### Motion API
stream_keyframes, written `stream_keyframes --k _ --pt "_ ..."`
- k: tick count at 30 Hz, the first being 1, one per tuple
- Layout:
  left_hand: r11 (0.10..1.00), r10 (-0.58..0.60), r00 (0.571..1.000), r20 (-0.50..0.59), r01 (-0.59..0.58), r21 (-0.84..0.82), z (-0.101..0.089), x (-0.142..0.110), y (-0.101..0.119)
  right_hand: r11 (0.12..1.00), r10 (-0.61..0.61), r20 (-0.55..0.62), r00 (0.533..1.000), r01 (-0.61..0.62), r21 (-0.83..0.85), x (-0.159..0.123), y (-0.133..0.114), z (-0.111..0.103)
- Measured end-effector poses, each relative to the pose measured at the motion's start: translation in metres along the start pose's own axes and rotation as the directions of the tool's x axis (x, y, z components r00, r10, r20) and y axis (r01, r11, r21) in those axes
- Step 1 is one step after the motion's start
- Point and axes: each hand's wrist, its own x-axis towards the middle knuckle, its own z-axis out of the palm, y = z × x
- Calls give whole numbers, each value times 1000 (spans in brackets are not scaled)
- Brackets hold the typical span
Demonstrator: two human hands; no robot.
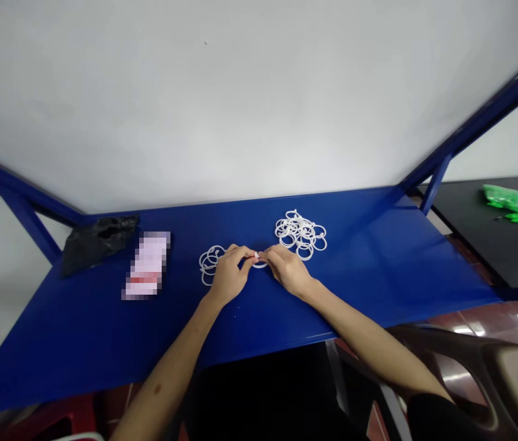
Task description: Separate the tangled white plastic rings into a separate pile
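Note:
Between my fingertips, over the middle of the blue table (332, 300), is a white plastic ring (260, 266). My left hand (233, 269) pinches it from the left at a small white knob, and my right hand (289, 269) pinches it from the right. The fingers cover much of the ring, so whether its loop is joined cannot be told. Just left of my left hand lie several loose white rings (208, 260). A larger heap of white rings (302, 234) lies behind my right hand, each with a small knob.
A black plastic bag (97, 242) lies at the table's back left, with a blurred-out pinkish item (148, 266) beside it. Blue frame bars (438, 177) rise at both sides, before a pale wall. On a black table (493, 239) at right sits a bag of green pieces (511, 199).

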Motion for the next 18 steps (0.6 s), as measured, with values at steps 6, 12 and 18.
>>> stream_keyframes --k 6,12,18 --pt "904 -1 1000 3 -1 428 -22 3 -22 977 157 -262 952 -189 -103 12 24 -51" --pt "820 -116 993 -5 98 564 -36 3 -28 789 482 -451 752 -596 -150 -12 88 -76" --pt "824 -123 991 -49 129 551 -36 4 -30 883 413 -325 851 -462 -86 -13 87 -67"
